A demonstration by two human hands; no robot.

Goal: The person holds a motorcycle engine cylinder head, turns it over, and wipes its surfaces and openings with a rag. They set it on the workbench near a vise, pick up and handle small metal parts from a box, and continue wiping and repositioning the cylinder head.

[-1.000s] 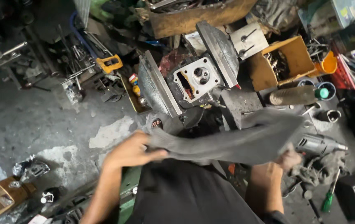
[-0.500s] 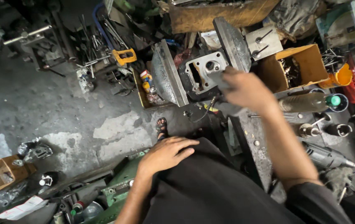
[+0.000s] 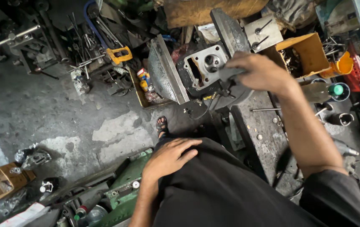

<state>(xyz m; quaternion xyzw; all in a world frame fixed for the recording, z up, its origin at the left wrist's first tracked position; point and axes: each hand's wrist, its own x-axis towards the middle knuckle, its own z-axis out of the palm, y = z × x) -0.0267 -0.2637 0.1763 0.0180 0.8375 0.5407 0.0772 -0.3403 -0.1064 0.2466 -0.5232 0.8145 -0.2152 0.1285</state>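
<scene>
- Right hand (image 3: 260, 71) reaches far and right over the bench, fingers curled around a small dark tool (image 3: 227, 75) — what kind is hard to tell.
- Cylinder head (image 3: 206, 67), a pale metal block with round ports, stands just left of that hand; the tool's tip is at its right edge, seemingly touching.
- Tool's long axis runs roughly left to right, pointing at the block.
- Left hand (image 3: 169, 157) rests flat and spread on the dark cloth over the knee, near — well apart from the block, holding nothing.
</scene>
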